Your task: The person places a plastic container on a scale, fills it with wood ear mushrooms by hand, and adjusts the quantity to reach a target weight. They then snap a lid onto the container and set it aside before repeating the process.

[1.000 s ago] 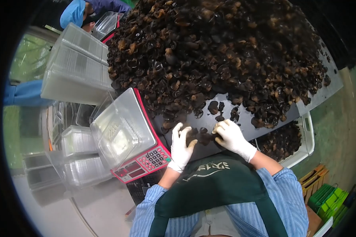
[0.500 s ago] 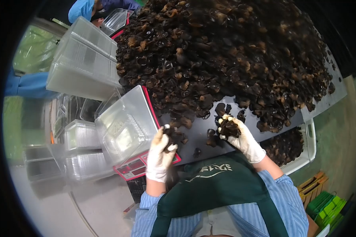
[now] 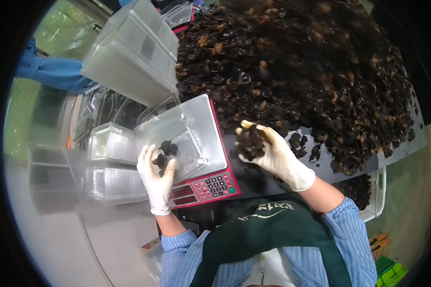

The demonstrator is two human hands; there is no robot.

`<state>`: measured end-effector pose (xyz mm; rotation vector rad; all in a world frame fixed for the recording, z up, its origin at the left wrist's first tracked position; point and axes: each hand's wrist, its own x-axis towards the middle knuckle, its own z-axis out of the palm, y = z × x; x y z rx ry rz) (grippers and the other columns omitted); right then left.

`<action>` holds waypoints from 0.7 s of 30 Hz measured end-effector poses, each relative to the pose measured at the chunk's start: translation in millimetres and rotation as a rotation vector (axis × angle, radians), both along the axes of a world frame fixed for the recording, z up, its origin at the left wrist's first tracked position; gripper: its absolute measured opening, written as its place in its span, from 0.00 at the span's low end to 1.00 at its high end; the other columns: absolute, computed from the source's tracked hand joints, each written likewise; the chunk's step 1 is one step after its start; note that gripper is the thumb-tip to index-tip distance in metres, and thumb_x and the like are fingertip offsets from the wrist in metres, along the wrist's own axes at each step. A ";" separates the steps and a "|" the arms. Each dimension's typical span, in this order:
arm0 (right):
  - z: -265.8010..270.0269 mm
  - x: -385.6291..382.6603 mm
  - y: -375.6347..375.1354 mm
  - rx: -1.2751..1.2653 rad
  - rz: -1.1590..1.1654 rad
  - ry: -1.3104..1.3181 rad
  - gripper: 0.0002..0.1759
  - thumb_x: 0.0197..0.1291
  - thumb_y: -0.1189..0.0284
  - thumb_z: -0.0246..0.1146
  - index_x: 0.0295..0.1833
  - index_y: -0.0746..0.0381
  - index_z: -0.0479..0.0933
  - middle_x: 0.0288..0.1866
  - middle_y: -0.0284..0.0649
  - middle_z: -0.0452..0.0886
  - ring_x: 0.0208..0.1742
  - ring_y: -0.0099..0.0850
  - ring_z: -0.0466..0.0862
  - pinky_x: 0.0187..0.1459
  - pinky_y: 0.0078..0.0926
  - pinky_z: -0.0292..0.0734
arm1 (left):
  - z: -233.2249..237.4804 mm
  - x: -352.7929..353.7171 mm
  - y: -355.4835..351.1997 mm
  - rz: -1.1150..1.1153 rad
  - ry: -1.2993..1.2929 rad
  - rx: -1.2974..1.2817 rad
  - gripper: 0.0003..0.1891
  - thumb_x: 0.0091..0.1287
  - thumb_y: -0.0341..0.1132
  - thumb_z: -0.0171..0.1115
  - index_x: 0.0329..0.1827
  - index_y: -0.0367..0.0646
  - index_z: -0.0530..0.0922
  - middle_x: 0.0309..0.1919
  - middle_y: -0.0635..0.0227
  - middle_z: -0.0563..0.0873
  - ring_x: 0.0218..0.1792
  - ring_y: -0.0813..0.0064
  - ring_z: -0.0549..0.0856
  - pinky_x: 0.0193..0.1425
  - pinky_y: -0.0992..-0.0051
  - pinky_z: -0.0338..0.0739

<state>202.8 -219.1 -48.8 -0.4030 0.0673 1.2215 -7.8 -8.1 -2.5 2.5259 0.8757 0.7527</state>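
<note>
My right hand (image 3: pixel 273 155), in a white glove, is closed around a clump of dark wood ear mushrooms (image 3: pixel 250 142) over the dark tabletop. My gloved left hand (image 3: pixel 157 182) is at the near left side of a clear plastic tray (image 3: pixel 194 138) on an electronic scale (image 3: pixel 227 177). Between its thumb and fingers are small wood ear pieces (image 3: pixel 160 160). Just past the fingertips, a few more dark pieces (image 3: pixel 168 147) show in the tray. Beyond both hands rises a large heap of wood ear mushrooms (image 3: pixel 292 71).
Tall nested stacks of clear trays (image 3: pixel 129 57) stand left of the heap, with shorter stacks (image 3: pixel 111 143) beside the scale. A white basket (image 3: pixel 379 193) with more mushrooms is below the table at right. Another person's blue sleeve (image 3: pixel 57 71) shows at far left.
My left hand has moved with its mushrooms from the scale's right edge to the tray. My right hand has lifted its clump and come left toward the scale. The view has shifted.
</note>
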 end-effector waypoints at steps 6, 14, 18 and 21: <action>47.0 -35.6 94.8 -0.036 0.022 -0.627 0.24 0.63 0.68 0.58 0.65 0.60 0.67 0.50 0.41 0.77 0.51 0.30 0.79 0.50 0.31 0.77 | -4.2 -15.0 4.1 -0.031 0.088 -0.114 0.55 0.39 0.44 0.79 0.72 0.37 0.58 0.67 0.46 0.64 0.68 0.49 0.62 0.72 0.57 0.56; 26.2 -61.3 101.1 -0.139 -0.329 -1.449 0.25 0.54 0.78 0.60 0.60 0.64 0.71 0.62 0.46 0.73 0.63 0.37 0.73 0.65 0.31 0.66 | -5.4 -18.4 2.1 0.011 0.140 -0.075 0.57 0.41 0.51 0.77 0.72 0.34 0.55 0.68 0.45 0.62 0.70 0.47 0.59 0.73 0.56 0.54; -29.2 -25.6 70.0 -0.488 -0.491 -1.574 0.17 0.49 0.79 0.61 0.48 0.61 0.76 0.53 0.43 0.77 0.56 0.42 0.76 0.60 0.37 0.69 | -4.2 -18.9 3.9 -0.001 0.133 -0.081 0.57 0.41 0.49 0.78 0.72 0.34 0.55 0.68 0.46 0.62 0.71 0.48 0.58 0.73 0.57 0.54; -67.7 -28.5 40.3 -0.671 -0.249 -2.175 0.20 0.49 0.71 0.66 0.51 0.58 0.76 0.57 0.41 0.75 0.65 0.44 0.68 0.65 0.48 0.60 | -2.9 -16.5 3.2 -0.011 0.107 -0.079 0.56 0.41 0.47 0.79 0.72 0.36 0.56 0.68 0.47 0.61 0.71 0.49 0.58 0.73 0.59 0.53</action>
